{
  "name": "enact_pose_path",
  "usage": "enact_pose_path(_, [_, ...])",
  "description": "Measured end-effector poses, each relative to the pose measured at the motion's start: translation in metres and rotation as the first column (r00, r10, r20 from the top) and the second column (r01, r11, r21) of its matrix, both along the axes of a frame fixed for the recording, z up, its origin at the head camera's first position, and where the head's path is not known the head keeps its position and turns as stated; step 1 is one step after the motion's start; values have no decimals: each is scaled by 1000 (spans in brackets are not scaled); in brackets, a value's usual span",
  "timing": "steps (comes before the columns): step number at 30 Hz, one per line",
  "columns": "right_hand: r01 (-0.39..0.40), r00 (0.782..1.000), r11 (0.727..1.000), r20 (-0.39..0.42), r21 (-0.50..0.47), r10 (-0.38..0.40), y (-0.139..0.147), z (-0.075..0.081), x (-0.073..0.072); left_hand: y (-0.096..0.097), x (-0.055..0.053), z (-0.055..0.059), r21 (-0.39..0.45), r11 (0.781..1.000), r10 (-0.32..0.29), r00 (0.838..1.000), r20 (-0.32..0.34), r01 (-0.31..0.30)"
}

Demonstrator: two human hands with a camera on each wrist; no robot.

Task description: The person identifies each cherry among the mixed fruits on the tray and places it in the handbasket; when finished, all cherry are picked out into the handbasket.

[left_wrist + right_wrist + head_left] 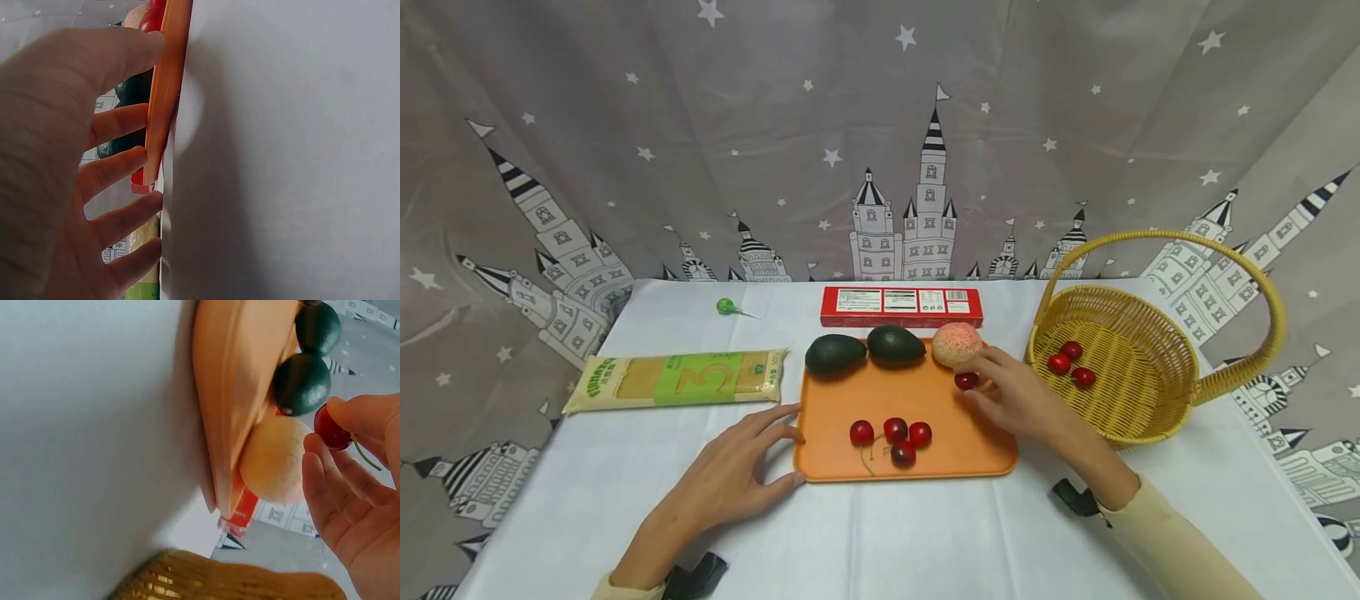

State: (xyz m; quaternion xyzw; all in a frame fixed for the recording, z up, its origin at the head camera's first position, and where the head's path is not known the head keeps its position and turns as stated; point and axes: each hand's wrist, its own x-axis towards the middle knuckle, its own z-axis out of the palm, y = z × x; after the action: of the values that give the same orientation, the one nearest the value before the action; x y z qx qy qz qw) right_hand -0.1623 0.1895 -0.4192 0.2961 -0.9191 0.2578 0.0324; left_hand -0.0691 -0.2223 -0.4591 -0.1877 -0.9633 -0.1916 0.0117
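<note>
My right hand (1018, 398) pinches a dark red cherry (332, 427) between thumb and fingers, its green stem hanging out, above the right part of an orange tray (835, 404). Just beyond that hand sits a pinkish peach (956, 343). Two dark green avocados (836, 353) lie along the tray's far edge, left of the peach. Several cherries (902, 452) cluster near the tray's front. My left hand (733, 467) touches the tray's left edge with spread fingers and thumb. A yellow wicker basket (1123, 367) right of the tray has three cherries (1083, 377) inside.
Behind the tray lies a red box (901, 320) with white labels. A pack of noodles (681, 379) stretches across the table's left side, and a green lollipop (726, 306) lies beyond it. The basket's tall handle (1273, 317) arches over the right side. A grey curtain closes the back.
</note>
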Motion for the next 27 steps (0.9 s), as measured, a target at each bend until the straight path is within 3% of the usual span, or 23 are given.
enact_pose_path(4, [30, 999, 999, -12, -35, -31, 9, 4, 6, 0, 0, 0, 1, 1000, 0, 1000, 3, 0])
enact_pose_path(18, [63, 974, 992, -211, -107, -85, 42, 16, 15, 0, 0, -1, 0, 1000, -4, 1000, -10, 4])
enact_pose_path(27, [108, 964, 986, -229, -126, -135, 68, 18, 17, 0, 0, 0, 3, 1000, 2, 1000, -1, -2])
